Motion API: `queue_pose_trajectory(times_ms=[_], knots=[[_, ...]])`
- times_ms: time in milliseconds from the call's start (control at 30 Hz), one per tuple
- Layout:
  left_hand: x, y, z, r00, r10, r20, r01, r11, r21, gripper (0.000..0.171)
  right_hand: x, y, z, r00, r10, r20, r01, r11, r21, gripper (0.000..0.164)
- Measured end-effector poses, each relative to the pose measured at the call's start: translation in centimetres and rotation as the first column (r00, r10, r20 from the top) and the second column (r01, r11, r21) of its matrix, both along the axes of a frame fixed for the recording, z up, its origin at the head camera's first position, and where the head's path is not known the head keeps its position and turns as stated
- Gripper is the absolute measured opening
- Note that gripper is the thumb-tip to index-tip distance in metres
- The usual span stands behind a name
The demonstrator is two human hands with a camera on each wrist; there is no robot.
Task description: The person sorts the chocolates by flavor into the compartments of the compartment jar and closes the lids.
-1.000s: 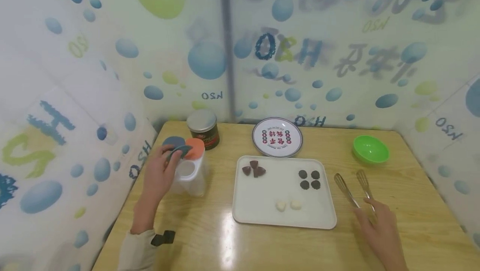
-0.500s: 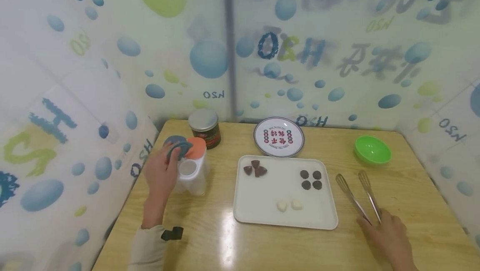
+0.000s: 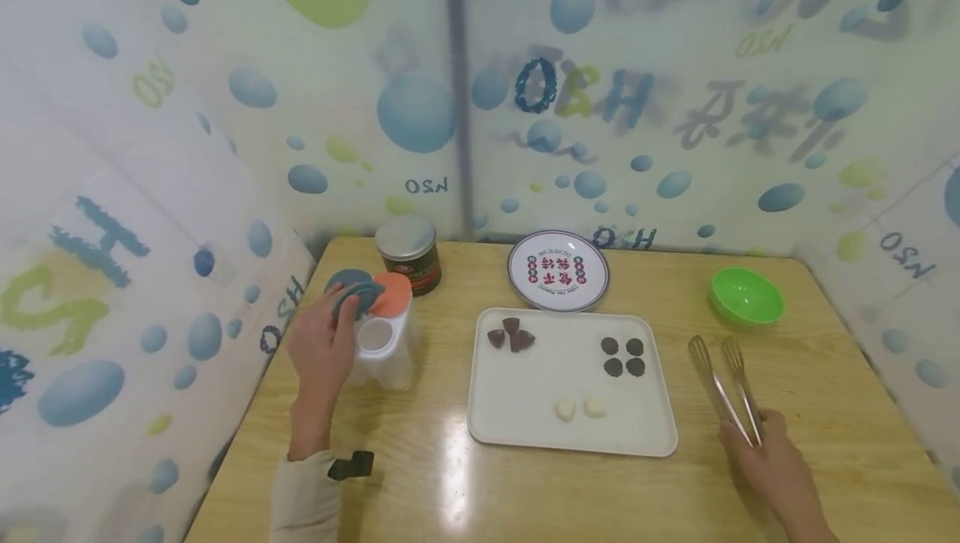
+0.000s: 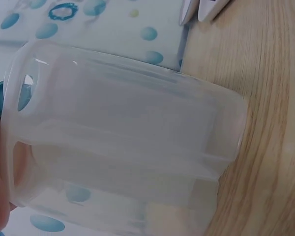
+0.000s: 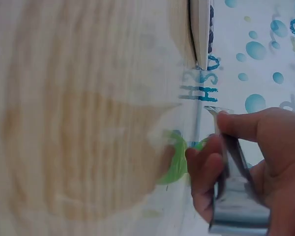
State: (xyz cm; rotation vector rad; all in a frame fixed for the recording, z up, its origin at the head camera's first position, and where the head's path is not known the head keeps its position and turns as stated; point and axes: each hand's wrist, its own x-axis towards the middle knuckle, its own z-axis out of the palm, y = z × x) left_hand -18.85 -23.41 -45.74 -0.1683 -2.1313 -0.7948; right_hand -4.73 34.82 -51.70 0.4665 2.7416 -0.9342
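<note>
In the head view my left hand [image 3: 321, 347] pinches a teal lid [image 3: 362, 299] at the top of a translucent storage container [image 3: 388, 364]. One round opening [image 3: 375, 334] of the container shows uncovered beside the lid, while an orange lid [image 3: 393, 293] and a dark blue lid [image 3: 348, 278] lie behind. Up close, the left wrist view shows the container's clear wall [image 4: 123, 113] with my fingers at its rim. My right hand [image 3: 776, 460] grips metal tongs [image 3: 738, 397] by the handles, their whisk-like tips apart and pointing away from me. Their bent metal end [image 5: 240, 209] shows in the right wrist view.
A white tray [image 3: 525, 426] bears brown wedges [image 3: 512, 334], dark scalloped discs [image 3: 624, 357] and two cream pieces [image 3: 581, 408]. Behind it lies a printed plate [image 3: 558, 294]. A lidded tin [image 3: 411, 255] stands back left, a green bowl [image 3: 746, 297] back right. Patterned walls enclose the wooden table [image 3: 555, 501].
The teal lid has tilted in my left hand, its ringed side now showing. My right hand has shifted right and toward me along the tongs, whose tips stand slightly closer together.
</note>
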Motion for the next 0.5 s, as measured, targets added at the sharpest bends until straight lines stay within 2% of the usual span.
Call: queue_pose_trajectory(times_ms=[133,267,367,500], knots=[[0.0,0.1,0.2,0.999,-0.008,-0.038,0.009,1.0,0.012,0.061,0.3,-0.3,0.5,0.999,-0.038,0.021,0.039,0.999,-0.026,0.084],[-0.1,0.2,0.3,0.998,0.0,-0.058,0.001,1.0,0.025,0.065,0.4,-0.9,1.1,0.997,-0.047,0.059,0.048,0.999,-0.012,0.093],[-0.2,0.3,0.2,0.997,0.003,-0.072,-0.001,1.0,0.029,0.066,0.4,-1.7,1.7,0.996,0.007,0.09,-0.011,0.999,0.047,0.095],[-0.1,0.3,0.2,0.998,-0.011,-0.063,0.013,1.0,0.026,0.065,1.0,-3.2,2.3,0.989,0.124,0.083,-0.134,0.982,0.131,0.081]])
